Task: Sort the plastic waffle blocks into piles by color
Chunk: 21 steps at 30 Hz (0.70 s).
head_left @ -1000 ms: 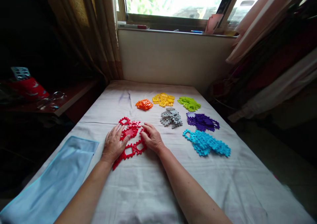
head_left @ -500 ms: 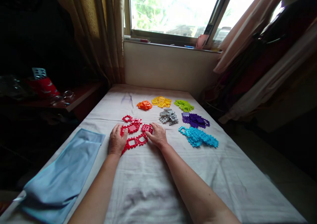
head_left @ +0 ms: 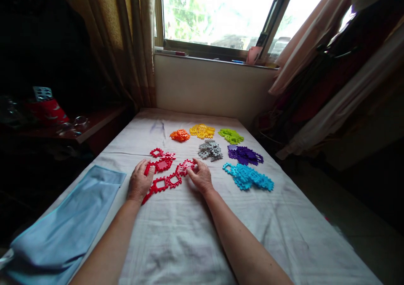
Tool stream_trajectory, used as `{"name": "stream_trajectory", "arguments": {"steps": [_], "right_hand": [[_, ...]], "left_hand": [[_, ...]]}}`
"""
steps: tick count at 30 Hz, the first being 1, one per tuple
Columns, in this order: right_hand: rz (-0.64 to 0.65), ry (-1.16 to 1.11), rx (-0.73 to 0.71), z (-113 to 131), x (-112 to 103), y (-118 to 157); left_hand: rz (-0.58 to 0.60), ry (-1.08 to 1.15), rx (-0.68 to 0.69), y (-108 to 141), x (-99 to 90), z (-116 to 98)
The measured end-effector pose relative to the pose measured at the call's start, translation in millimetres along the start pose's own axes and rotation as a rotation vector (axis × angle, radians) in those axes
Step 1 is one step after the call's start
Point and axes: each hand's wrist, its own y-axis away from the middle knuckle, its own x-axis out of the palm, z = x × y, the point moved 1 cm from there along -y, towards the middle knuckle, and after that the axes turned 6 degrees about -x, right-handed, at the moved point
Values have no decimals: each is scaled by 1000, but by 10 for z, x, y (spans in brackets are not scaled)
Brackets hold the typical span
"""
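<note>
Several red notched plastic building pieces (head_left: 163,164) lie between my two hands, some framed around a hole, some solid. My left hand (head_left: 139,182) rests at the left side of this group, its fingers and thumb closed about a red piece that it partly covers. Over on the right, my right hand (head_left: 202,176) has its thumb and fingertips on the edge of a red square piece (head_left: 187,164). Closer to me, framed red pieces (head_left: 174,180) form a slanting row, with one end near my left wrist.
Beyond the hands are piles of similar pieces: orange (head_left: 179,135), yellow (head_left: 202,131), green (head_left: 231,136), grey (head_left: 210,150), purple (head_left: 245,155) and blue (head_left: 249,177). A light blue cloth bag (head_left: 66,222) lies at left on the sheet-covered surface (head_left: 176,243). Glasses (head_left: 74,126) sit on a side table.
My hands have drawn slightly apart. The red square piece at my right hand has turned and now sits near the framed row. The whole view has shifted a little.
</note>
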Motion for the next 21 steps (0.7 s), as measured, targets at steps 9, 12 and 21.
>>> {"name": "stream_trajectory", "arguments": {"steps": [9,12,21], "right_hand": [[-54,214,70,-242,-295,203],[-68,235,79,-254,-299,206],[-53,294,124,-262,-363,246]], "left_hand": [[56,-16,-13,3,-29,-52],[63,-17,-13,9,-34,-46],[83,5,-10,16,-60,-82]]}}
